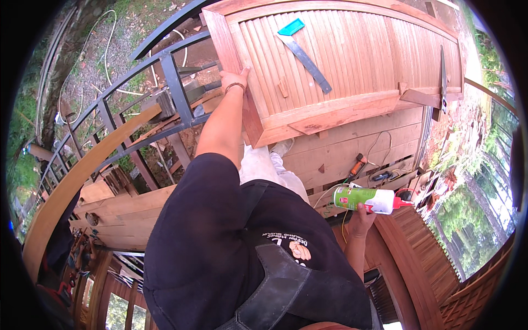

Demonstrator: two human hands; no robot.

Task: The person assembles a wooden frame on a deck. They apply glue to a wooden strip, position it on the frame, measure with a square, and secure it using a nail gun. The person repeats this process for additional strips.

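Note:
My left hand (pixel 235 80) reaches up and grips the left edge of a wooden louvred shutter panel (pixel 352 60) that lies flat on a work surface. My right hand (pixel 361 215) is low at the right and holds a green and white glue bottle (pixel 364 199) with a red nozzle pointing right. On the slats of the panel lies a metal try square with a turquoise handle (pixel 301 47). A small wooden wedge (pixel 282 88) rests on the slats near my left hand.
A long metal blade or ruler (pixel 443 74) lies on the panel's right side. Plank flooring (pixel 357 148) below holds an orange-handled tool (pixel 357 164) and cables. A dark metal railing (pixel 165 93) and a curved wooden beam (pixel 71 181) stand at the left. Slatted panels (pixel 434 247) lie lower right.

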